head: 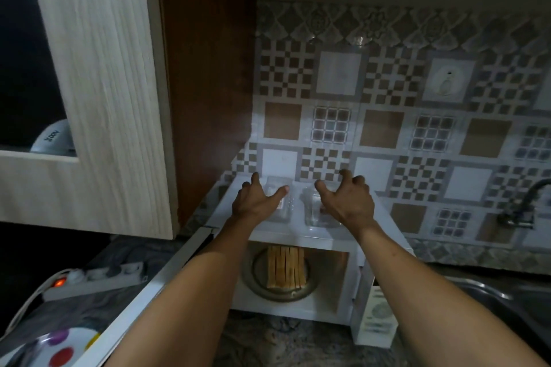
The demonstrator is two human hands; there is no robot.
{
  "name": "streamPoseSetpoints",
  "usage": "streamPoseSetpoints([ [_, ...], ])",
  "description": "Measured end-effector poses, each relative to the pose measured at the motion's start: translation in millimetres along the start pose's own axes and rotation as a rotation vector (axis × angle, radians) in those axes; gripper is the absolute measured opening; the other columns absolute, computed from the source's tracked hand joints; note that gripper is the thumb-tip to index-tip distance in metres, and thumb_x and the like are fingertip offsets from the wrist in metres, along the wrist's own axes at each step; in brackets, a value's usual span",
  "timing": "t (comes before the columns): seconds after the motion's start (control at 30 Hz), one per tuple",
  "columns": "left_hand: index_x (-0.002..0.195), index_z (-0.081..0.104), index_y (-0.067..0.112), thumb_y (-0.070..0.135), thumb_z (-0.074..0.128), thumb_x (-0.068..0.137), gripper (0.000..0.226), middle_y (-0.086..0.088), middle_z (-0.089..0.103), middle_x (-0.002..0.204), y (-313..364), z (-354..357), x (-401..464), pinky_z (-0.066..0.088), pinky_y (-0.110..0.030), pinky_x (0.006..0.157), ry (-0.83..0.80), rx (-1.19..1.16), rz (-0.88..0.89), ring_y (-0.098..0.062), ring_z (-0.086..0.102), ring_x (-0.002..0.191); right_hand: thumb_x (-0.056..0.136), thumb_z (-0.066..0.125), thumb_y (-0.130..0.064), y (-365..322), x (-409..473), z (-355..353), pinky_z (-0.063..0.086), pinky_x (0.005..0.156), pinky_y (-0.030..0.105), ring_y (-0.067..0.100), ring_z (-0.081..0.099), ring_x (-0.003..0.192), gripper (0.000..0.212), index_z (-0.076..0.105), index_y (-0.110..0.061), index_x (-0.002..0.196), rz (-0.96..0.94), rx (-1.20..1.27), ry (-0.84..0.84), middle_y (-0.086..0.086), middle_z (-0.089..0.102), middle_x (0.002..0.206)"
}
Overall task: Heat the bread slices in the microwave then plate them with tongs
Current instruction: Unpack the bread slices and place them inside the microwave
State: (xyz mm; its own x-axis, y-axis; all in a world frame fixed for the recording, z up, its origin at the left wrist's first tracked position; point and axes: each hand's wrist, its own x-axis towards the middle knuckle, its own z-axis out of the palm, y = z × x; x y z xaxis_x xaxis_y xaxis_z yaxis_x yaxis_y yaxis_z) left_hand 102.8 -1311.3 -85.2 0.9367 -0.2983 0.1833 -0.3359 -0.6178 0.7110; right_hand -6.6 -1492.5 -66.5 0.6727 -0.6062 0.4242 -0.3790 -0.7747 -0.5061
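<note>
Left hand (pixel 255 199) and right hand (pixel 347 199) cover parts of two clear boxes (pixel 313 211) on microwave (pixel 325 235) top; contents too blurred to tell. Bread (pixel 285 268) far end hidden under microwave roof. Microwave panel text unreadable. Plate (pixel 59 345) cut by bottom-left corner. Tap (pixel 524 202) and sink (pixel 492 295) cut by right edge. Strip (pixel 95 277) cord runs off left edge.
</note>
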Motion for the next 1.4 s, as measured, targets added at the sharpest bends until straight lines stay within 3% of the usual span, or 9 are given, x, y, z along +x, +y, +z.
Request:
streamPoseSetpoints([
  [0.2,0.154,0.025,0.020,0.068,0.055,0.085,0.089,-0.010,0.034,0.155,-37.7,-28.4,-20.9,0.037,-0.043,0.112,-0.052,0.004,0.095,-0.028,0.038,0.138,0.083,0.044,-0.067,-17.6,-27.7,-8.0,0.043,0.099,0.044,0.035,0.050,0.120,0.074,0.057,-0.012,0.132,-0.174,-0.051,0.112,0.017,0.056,0.131],
  [0.37,0.145,0.043,0.016,0.035,0.054,0.099,0.051,-0.003,0.042,0.148,-70.8,-62.9,-59.8,0.028,-0.016,0.103,-0.054,0.004,0.201,-0.020,0.042,0.135,0.087,0.051,-0.063,-46.9,-66.0,2.1,0.043,0.099,0.041,0.032,0.052,0.118,0.065,0.059,-0.015,0.129,-0.324,-0.098,0.012,0.013,0.057,0.127],
  [0.47,0.135,0.049,0.028,0.049,0.039,0.097,0.045,-0.007,0.050,0.143,-97.4,-91.8,-81.2,0.035,-0.037,0.111,-0.111,0.158,0.197,-0.031,0.046,0.133,0.091,0.054,-0.057,-77.6,-103.7,4.9,0.041,0.102,0.040,0.030,0.049,0.122,0.057,0.057,-0.019,0.133,-0.404,-0.126,-0.116,0.010,0.053,0.133],
  [0.57,0.133,0.054,0.007,0.022,0.037,0.104,0.037,-0.015,0.055,0.135,-105.4,-130.8,-101.9,0.037,-0.032,0.100,-0.129,0.466,0.167,-0.034,0.051,0.124,0.094,0.053,-0.054,-105.0,-144.5,2.5,0.041,0.103,0.038,0.028,0.049,0.123,0.053,0.054,-0.021,0.136,-0.528,-0.129,-0.257,0.006,0.051,0.137],
  [0.7,0.147,0.039,0.038,0.005,0.049,0.089,0.067,0.001,0.040,0.154,-127.1,-175.5,-116.4,0.033,-0.038,0.115,-0.301,0.603,0.402,-0.026,0.039,0.139,0.093,0.054,-0.051,-141.1,-204.1,-5.0,0.044,0.100,0.035,0.024,0.052,0.121,0.051,0.056,-0.023,0.135,-0.678,-0.117,-0.418,0.002,0.055,0.134],
  [0.9,0.143,0.034,0.046,0.024,0.053,0.097,0.054,0.004,0.040,0.151,-139.0,-192.9,-149.3,0.036,-0.044,0.112,-0.428,0.779,0.412,-0.022,0.041,0.137,0.090,0.052,-0.043,-191.0,-302.3,-6.7,0.039,0.110,0.035,0.014,0.049,0.129,0.047,0.061,-0.026,0.133,-0.939,-0.101,-0.512,-0.006,0.056,0.140],
  [1.1,0.143,0.039,0.034,0.044,0.034,0.104,0.041,-0.004,0.050,0.141,-137.3,-185.1,-167.9,0.042,-0.043,0.104,-0.442,0.873,0.497,-0.028,0.053,0.122,0.096,0.044,-0.041,-191.4,-351.0,-9.6,0.032,0.117,0.040,0.023,0.034,0.144,0.062,0.036,-0.019,0.153,-0.810,-0.139,-0.616,0.001,0.033,0.160],
  [1.27,0.144,0.032,0.033,0.034,0.036,0.105,0.039,-0.006,0.046,0.144,-129.5,-171.9,-168.7,0.039,-0.042,0.107,-0.485,0.870,0.559,-0.025,0.051,0.123,0.098,0.030,-0.049,-172.0,-351.4,-31.2,0.035,0.114,0.044,0.026,0.044,0.135,0.057,0.051,-0.019,0.141,-0.691,-0.143,-0.653,-0.002,0.044,0.152],
  [1.4,0.154,0.019,0.021,0.033,0.053,0.096,0.068,-0.007,0.031,0.157,-114.9,-150.3,-182.9,0.025,-0.047,0.118,-0.473,0.891,0.578,-0.027,0.034,0.142,0.096,0.027,-0.067,-141.2,-351.7,-45.8,0.035,0.114,0.045,0.025,0.041,0.139,0.069,0.048,-0.022,0.143,-0.641,-0.170,-0.612,-0.002,0.039,0.157],
])
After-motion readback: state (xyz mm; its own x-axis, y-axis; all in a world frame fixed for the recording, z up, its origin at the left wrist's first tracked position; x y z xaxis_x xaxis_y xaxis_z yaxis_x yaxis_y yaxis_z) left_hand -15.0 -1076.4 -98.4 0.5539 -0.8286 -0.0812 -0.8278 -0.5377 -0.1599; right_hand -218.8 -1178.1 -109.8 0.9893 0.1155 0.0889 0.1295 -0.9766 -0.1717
